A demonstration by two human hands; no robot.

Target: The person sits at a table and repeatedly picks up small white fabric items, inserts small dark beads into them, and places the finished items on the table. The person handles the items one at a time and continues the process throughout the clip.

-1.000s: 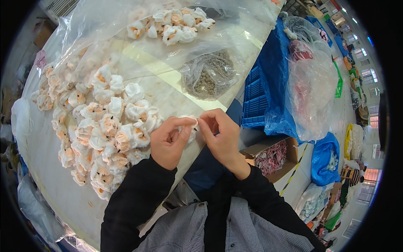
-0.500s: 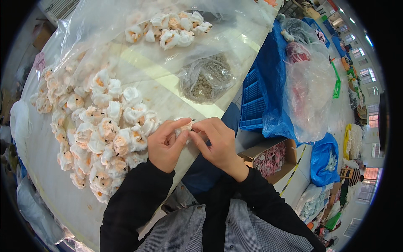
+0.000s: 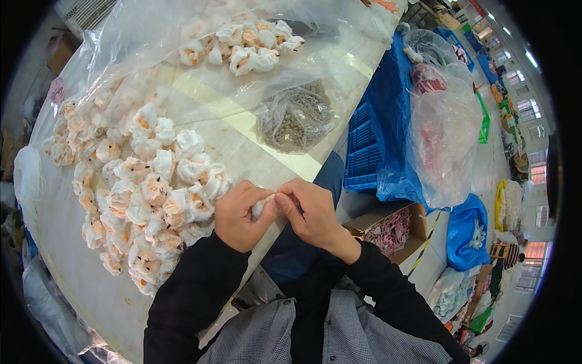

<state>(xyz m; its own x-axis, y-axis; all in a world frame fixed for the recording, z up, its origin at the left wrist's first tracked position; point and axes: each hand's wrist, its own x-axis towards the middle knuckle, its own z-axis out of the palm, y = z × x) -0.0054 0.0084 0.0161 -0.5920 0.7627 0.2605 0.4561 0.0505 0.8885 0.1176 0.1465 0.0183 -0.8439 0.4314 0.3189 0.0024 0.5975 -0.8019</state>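
Note:
Over the table's near edge, my left hand point(image 3: 244, 213) closes round a small white plush piece point(image 3: 259, 210), mostly hidden by the fingers. My right hand point(image 3: 308, 211) pinches the same piece at its edge, thumb and forefinger meeting the left fingertips. Just left of my hands lies a large heap of fluffy white and peach plush pieces point(image 3: 145, 197), many with a small dark tip sticking out. More such plush pieces point(image 3: 245, 48) sit in a group at the far side of the table.
A see-through bag point(image 3: 297, 118) of small greyish-brown bits lies beyond my hands on the pale table point(image 3: 57, 227). To the right are a blue crate point(image 3: 364, 145) under blue sheeting, a cardboard box point(image 3: 415, 239) of pink pieces and a blue bag point(image 3: 467, 233). Plastic film point(image 3: 151, 36) covers the far left.
The plush piece has turned within my fingers; its dark tip and peach side no longer show. My hands have drawn slightly closer together, the right fingers curling in more.

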